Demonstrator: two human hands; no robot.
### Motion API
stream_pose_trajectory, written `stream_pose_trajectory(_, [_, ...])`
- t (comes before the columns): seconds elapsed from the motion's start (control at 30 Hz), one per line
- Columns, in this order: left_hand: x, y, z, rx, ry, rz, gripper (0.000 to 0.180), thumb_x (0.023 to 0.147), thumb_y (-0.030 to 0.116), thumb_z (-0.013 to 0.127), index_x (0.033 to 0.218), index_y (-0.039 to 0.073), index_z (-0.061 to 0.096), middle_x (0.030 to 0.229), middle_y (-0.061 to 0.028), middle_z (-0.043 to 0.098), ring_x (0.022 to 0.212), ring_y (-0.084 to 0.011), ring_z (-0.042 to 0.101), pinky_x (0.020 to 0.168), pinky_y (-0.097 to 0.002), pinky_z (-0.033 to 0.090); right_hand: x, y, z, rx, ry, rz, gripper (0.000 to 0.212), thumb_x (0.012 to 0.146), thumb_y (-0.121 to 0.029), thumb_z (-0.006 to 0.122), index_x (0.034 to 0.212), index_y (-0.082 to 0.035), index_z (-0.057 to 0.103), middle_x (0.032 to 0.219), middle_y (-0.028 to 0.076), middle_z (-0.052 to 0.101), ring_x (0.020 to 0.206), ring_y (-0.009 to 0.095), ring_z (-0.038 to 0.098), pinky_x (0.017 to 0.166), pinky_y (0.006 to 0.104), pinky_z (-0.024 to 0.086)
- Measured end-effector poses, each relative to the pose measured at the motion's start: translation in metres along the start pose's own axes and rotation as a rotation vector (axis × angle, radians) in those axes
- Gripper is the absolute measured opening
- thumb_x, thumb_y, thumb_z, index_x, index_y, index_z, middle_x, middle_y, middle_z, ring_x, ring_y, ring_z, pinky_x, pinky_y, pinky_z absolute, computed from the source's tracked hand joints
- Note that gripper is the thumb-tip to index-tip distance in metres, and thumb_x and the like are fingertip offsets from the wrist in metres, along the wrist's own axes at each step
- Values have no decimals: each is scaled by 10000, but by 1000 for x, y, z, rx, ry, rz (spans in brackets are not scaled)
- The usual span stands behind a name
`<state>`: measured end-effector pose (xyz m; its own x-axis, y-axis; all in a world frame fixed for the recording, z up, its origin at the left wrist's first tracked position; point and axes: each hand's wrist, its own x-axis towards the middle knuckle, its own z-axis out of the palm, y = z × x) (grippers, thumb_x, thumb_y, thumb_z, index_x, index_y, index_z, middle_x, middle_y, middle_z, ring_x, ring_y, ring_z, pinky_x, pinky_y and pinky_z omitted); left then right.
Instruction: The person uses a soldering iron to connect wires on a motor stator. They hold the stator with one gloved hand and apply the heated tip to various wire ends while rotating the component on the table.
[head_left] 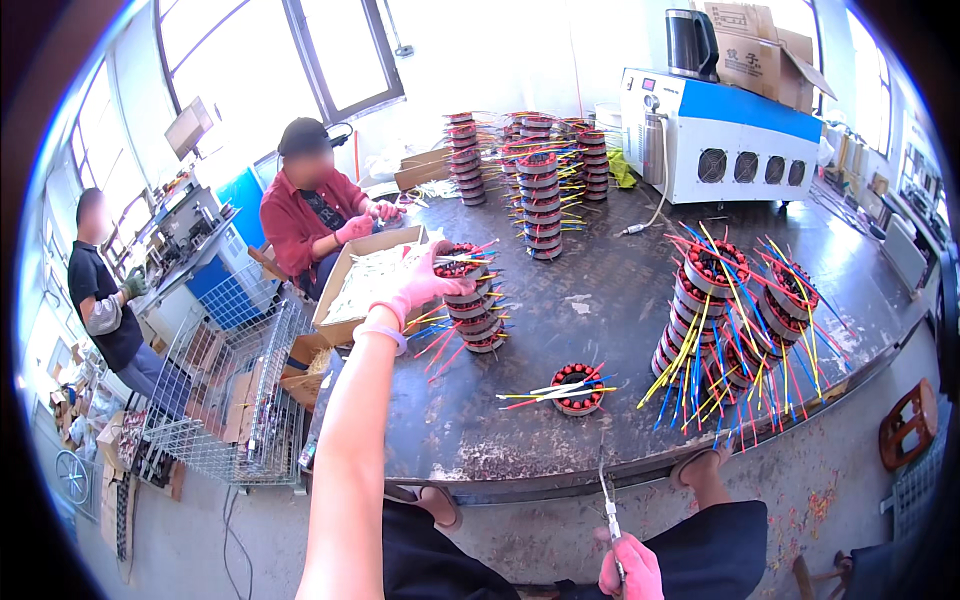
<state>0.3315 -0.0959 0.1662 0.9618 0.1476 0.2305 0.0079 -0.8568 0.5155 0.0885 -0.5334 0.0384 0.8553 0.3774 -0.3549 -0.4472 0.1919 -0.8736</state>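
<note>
My left hand (415, 285), in a pink glove, reaches out to a stack of motor stators (478, 325). Its fingers close round the top ring, partly hiding it. Coloured wires stick out from the stack on both sides. Low in front of me my right hand (632, 570), also pink-gloved, grips a slim metal tool (611, 505) with a thin tip pointing up at the table's edge. One single stator (577, 390) lies flat on the table between my hands, with red windings and white, yellow, red and blue leads.
Several stator stacks (540, 215) stand at the back, more (700, 300) at the right with long wires. Beside my left hand is a cardboard box (345, 275) of white pieces. A blue-white machine (735, 140) sits behind. A co-worker in red (305, 220) works across the table.
</note>
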Motion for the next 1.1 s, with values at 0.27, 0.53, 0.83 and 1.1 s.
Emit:
stream_pose_trajectory(0.27, [-10,25,-6,138,-12,-60,815,641,502,840,1282,52,615,1273,-167,632,1212,-328,564,1076,-401,388,-6,-6,3,-34,-46,-56,418,1061,-355,399,724,-113,450,537,-25,397,442,77,342,427,242,249])
stream_pose_trajectory(0.53, [-18,14,-18,-36,-124,-64,805,751,466,778,1395,57,520,1377,-157,568,1284,-292,528,1075,-363,393,-6,-1,5,13,-12,-14,408,1061,-338,403,723,-116,453,533,-30,393,439,77,342,424,236,256])
stream_pose_trajectory(0.83, [-32,0,-11,136,453,311,569,819,224,763,1325,61,561,1311,-140,588,1219,-285,555,1069,-385,394,-8,8,-9,107,-56,38,303,1052,-307,455,1127,-19,509,584,-25,449,482,71,379,452,233,283])
stream_pose_trajectory(1.1, [-107,70,163,175,-120,447,1031,638,560,828,1412,-9,452,1485,-221,416,1386,-377,383,1155,-440,300,-14,-5,-16,51,36,66,433,1045,-313,446,1295,26,545,554,-18,452,461,75,361,449,230,263])
